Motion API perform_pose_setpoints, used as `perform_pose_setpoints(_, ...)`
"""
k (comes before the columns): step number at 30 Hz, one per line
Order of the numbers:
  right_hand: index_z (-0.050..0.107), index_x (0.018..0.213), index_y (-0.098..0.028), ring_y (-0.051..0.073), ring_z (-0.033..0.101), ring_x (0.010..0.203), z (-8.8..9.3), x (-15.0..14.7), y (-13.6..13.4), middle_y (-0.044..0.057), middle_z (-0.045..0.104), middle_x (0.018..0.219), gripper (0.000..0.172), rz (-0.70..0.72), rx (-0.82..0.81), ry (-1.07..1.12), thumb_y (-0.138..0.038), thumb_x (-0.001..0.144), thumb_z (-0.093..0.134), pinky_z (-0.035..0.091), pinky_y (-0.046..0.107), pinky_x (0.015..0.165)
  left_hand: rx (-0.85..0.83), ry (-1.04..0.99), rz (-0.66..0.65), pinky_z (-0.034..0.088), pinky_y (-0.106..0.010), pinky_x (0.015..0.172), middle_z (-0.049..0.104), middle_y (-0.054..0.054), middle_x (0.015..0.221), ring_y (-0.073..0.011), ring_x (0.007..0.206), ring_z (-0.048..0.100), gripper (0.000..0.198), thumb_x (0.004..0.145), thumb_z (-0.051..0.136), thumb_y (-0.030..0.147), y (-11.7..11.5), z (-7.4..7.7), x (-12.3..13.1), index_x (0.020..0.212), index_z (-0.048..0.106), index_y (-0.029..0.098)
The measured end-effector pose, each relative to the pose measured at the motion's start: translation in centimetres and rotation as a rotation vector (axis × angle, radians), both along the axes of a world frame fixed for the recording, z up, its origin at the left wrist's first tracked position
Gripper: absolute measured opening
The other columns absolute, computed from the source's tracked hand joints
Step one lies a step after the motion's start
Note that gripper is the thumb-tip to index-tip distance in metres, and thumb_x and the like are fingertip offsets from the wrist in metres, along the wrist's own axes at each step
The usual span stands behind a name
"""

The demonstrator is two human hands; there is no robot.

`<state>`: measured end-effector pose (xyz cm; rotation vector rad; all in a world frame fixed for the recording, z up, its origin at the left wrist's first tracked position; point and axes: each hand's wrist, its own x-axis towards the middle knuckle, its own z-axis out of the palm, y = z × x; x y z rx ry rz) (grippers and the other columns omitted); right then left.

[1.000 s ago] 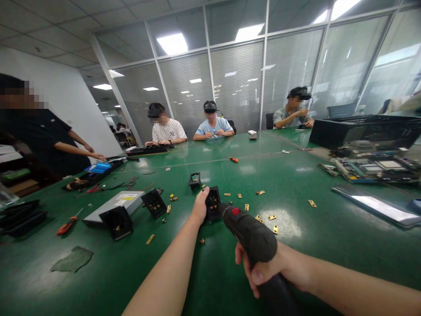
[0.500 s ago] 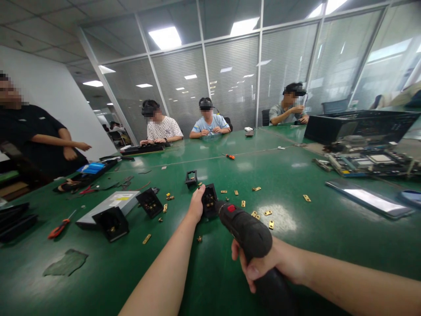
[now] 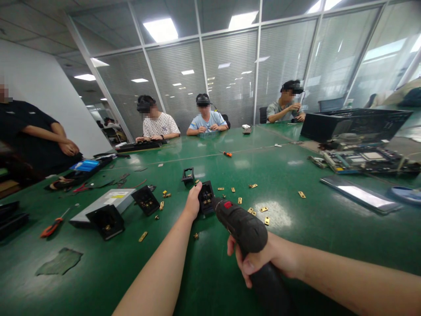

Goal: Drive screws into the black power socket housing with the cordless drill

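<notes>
My right hand [image 3: 259, 259] is wrapped round the grip of a black power screwdriver [image 3: 241, 226] with a red switch on top. Its nose points into a small black socket block [image 3: 206, 196] with brass contacts. My left hand [image 3: 192, 202] grips the left side of that block and holds it against the green table [image 3: 296, 228]. Several loose brass pieces [image 3: 259, 210] lie to the right of the block.
Two more black blocks [image 3: 146, 199] and a grey drive [image 3: 108, 202] lie to the left, a small black frame [image 3: 188, 175] beyond. A red-handled screwdriver [image 3: 51, 226] lies far left. Circuit boards [image 3: 362, 160] and a black case [image 3: 351, 125] stand right. Several people sit or stand around the table.
My hands, the screwdriver and the block stay together as before; the camera has tilted slightly. The person at left has pulled their arm back and clasped their hands.
</notes>
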<state>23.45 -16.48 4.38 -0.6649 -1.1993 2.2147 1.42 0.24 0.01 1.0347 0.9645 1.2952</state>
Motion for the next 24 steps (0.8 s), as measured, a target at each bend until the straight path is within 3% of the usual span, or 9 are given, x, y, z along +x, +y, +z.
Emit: perform_pose_setpoints(24, 0.066, 0.095, -0.01, 0.016, 0.066, 0.052, 0.39, 0.15, 0.2, 0.001, 0.068, 0.063, 0.046, 0.018, -0.004, -0.007, -0.016, 0.052, 0.082, 0.049, 0.026, 0.052, 0.017, 0.042, -0.027, 0.053, -0.036, 0.062, 0.072, -0.01, 0.073, -0.0247, 0.062, 0.069, 0.057, 0.073, 0.063, 0.068, -0.25, 0.55, 0.22, 0.09, 0.064, 0.014)
